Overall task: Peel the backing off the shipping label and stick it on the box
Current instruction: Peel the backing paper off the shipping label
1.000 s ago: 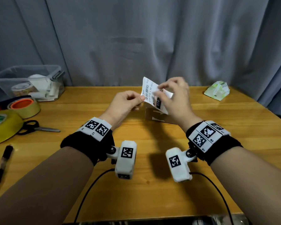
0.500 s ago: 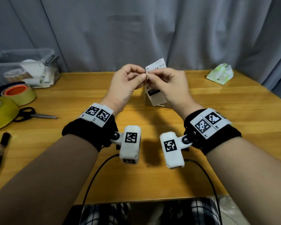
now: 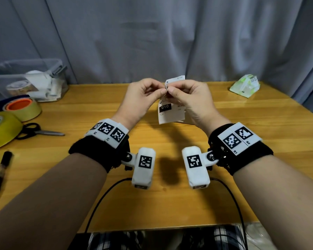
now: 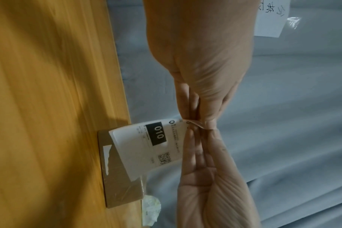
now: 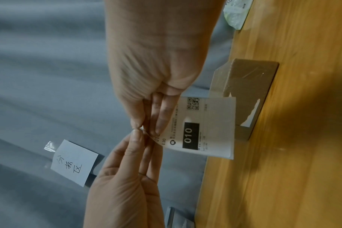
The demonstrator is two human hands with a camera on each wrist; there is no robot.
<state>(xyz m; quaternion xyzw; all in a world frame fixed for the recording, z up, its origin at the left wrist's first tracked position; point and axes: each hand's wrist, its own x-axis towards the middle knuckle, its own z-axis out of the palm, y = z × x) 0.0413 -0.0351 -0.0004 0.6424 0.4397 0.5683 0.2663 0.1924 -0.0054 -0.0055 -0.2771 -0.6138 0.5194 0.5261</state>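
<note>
Risk first: that label point(image 3: 172, 112) looks thin and it's pinched only at one top corner, so if the two layers aren't really split yet, pulling could tear the paper or curl the sticky side onto itself. I'd guess a crease at the corner is likely too. Can't tell from any view whether the backing has actually lifted.

Both hands are up off the worktop point(image 3: 242, 123), fingertips nearly touching each other. Left hand point(image 3: 139, 100) is closed down narrow, thumb and forefinger pinching the label's corner. Right hand point(image 3: 190, 100) does the same from the other side, thumb and fingers nipped tight on that same corner, the rest of the label hanging down below the fingers with the "010" block facing the person.

Box point(image 5: 248, 92) sits on the worktop just beyond and below the hands, behind the dangling label, not touched by either hand.
</note>
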